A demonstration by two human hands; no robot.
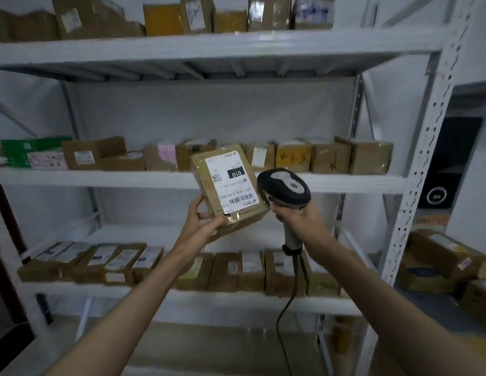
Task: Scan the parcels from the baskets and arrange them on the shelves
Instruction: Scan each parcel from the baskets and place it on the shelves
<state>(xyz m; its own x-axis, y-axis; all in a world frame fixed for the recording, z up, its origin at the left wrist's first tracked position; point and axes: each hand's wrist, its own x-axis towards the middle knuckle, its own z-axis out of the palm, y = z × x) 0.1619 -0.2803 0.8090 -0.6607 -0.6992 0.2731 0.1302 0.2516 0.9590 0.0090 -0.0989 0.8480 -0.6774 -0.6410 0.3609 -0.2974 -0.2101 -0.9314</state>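
My left hand (202,222) grips a brown cardboard parcel (206,169) by its lower corner, holding it up in front of the middle shelf (100,178). Its white shipping label (231,183) with a barcode faces me, upside down. My right hand (298,217) grips the handle of a black and grey barcode scanner (286,185), whose head sits just right of the parcel, almost touching it. The scanner's black cable (283,316) hangs down.
White metal shelving holds rows of brown parcels on the top shelf (209,47), the middle shelf and the lower shelf (198,298). A perforated upright (418,172) stands at the right. More boxes (445,256) are piled on the floor at right, with a black speaker (450,164) behind.
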